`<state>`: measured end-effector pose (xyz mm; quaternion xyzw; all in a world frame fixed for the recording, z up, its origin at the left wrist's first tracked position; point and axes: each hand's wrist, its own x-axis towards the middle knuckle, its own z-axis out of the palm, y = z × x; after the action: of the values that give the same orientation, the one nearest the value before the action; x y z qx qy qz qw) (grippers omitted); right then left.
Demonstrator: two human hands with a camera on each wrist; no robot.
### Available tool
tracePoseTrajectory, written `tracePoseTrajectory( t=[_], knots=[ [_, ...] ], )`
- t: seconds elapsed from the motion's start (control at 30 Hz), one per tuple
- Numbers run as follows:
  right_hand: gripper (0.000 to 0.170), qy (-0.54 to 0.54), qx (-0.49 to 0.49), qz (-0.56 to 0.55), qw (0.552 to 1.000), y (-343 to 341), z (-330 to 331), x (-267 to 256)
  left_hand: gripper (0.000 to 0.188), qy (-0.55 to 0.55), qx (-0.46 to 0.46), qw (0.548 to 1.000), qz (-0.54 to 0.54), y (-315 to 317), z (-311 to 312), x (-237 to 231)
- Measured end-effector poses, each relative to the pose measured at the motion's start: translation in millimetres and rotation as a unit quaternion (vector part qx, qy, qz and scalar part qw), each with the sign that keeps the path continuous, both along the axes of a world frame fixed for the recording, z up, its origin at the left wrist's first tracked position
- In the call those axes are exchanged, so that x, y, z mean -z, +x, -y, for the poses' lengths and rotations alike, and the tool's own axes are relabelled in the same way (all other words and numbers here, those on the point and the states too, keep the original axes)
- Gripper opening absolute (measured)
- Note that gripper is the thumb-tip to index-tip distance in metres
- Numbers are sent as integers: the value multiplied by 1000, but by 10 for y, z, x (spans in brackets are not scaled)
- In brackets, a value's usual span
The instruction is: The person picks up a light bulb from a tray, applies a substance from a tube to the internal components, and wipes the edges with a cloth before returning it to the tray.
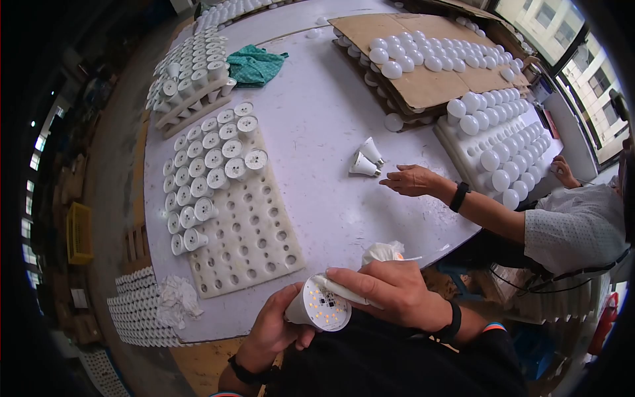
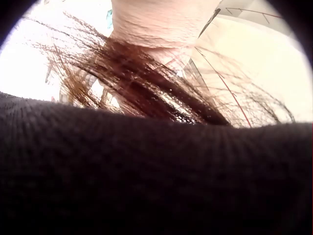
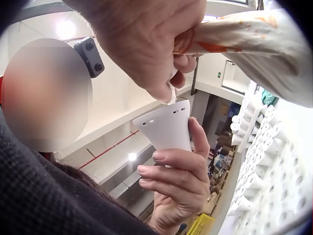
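My left hand (image 1: 270, 325) grips a white cone-shaped LED bulb housing (image 1: 299, 309) from below and the side. Its open end faces up, showing a round circuit board (image 1: 324, 306) with small yellow LEDs. My right hand (image 1: 400, 294) squeezes a white plastic bag (image 3: 264, 46) with orange markings. The bag's narrow end (image 1: 342, 288) lies right at the housing's rim, and its crumpled part (image 1: 382, 253) sticks out beyond the knuckles. In the right wrist view, the left fingers (image 3: 178, 159) wrap the tapered housing under the right hand. Dark cloth and hair block the left wrist view.
A foam tray (image 1: 248, 264) carries rows of bulb housings (image 1: 213, 159) ahead to the left. Two loose bulbs (image 1: 365, 164) lie mid-table, near another person's hand (image 1: 413, 180). White domes (image 1: 506, 169) fill trays at right. A crumpled white cloth (image 1: 177, 301) hangs near the left edge.
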<state>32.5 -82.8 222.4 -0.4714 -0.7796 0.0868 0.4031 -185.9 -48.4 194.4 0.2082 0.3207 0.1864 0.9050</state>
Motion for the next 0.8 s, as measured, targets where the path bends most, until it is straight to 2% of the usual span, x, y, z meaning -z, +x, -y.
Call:
tracePoseTrajectory(
  t=[0.37, 0.53, 0.6, 0.73, 0.8],
  knots=[
    [49, -3, 13, 13, 1000, -38, 48, -2, 50, 8, 4, 1000, 20, -49, 32, 51],
    [38, -2, 20, 27, 999, -18, 40, 16, 50, 2, -15, 1000, 13, -79, 26, 81],
    [36, -8, 21, 29, 999, -5, 31, -9, 46, 52, -55, 995, 62, -78, 27, 106],
    [32, -29, 19, 40, 999, 15, 26, -19, 41, 61, -89, 993, 50, -59, 36, -22],
    [30, -40, 25, 30, 998, 8, 25, -15, 38, 105, -96, 989, 45, -47, 22, -40]
  ],
)
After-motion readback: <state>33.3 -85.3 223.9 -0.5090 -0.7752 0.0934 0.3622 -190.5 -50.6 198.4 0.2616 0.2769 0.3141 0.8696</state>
